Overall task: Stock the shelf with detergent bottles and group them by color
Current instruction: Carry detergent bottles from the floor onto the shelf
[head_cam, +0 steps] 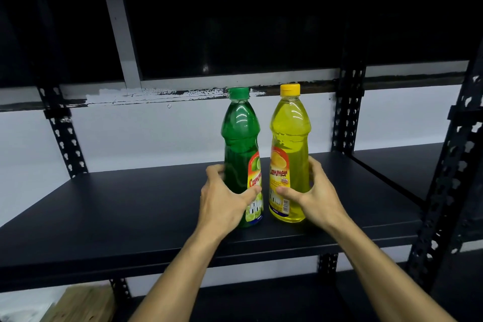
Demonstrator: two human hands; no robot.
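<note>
Both forearms extended forward, bare. Left hand (pixel 222 198) curled in grip, thumb forward. Right hand (pixel 313 195) likewise curled, thumb inward.

Bare shelf (pixel 117 206) left of green bottle (pixel 239 138), yellow bottle (pixel 290 138)

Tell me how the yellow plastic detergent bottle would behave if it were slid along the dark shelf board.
The yellow plastic detergent bottle is tall and narrow, so a push near its yellow cap would likely tip it. It looks nearly full of liquid, so probably heavy for its size. The right hand grips it low down, which should keep it steadier on the dark shelf board.
</note>
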